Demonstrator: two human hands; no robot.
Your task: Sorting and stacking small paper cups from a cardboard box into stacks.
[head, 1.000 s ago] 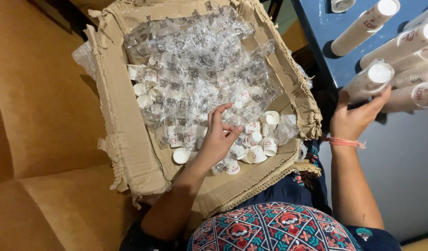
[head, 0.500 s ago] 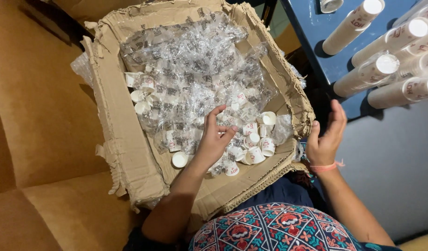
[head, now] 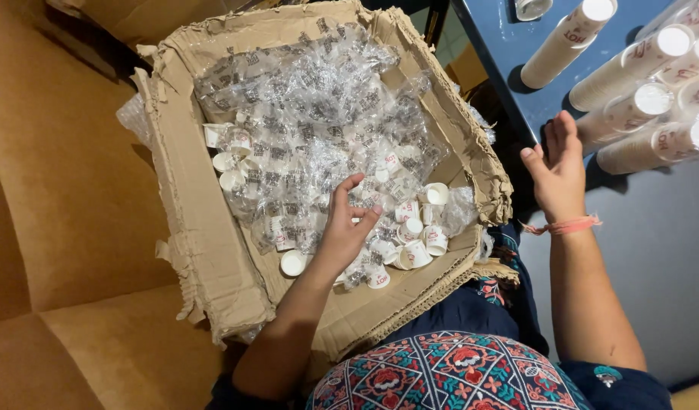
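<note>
1. Two bare hands work over a torn cardboard box (head: 205, 250) that rests against the person's lap, beside a blue table (head: 501, 53).
2. Left hand (head: 348, 228) reaches down into the box, its fingers loosely curled among the small white paper cups (head: 414, 243) — whether a cup is pinched between them I cannot tell, since the fingers hide the gap.
3. Right hand (head: 558, 171) hovers above the near edge of the table with palm flat and fingers spread wide, holding nothing.
4. Most of the cups lie loose at the near right corner of the box, some on their sides, a few mouth-up; more sit at the far left, half under crumpled clear plastic wrappers (head: 311, 114) that cover the middle.
5. Stacked cup columns (head: 630, 106) lie on their sides on the table, just beyond the right hand.
6. Risks, as I judge them:
   - Thin paper cups crush easily, so a hard squeeze by the left hand could dent a rim.
   - Slippery wrappers may come up with a cup and drag others out.
   - Ragged box walls — soft and sagging at the near edge — could let cups spill onto the lap.
   - Lying stacks can roll, and a nudge from the right hand might send one off the table.
</note>
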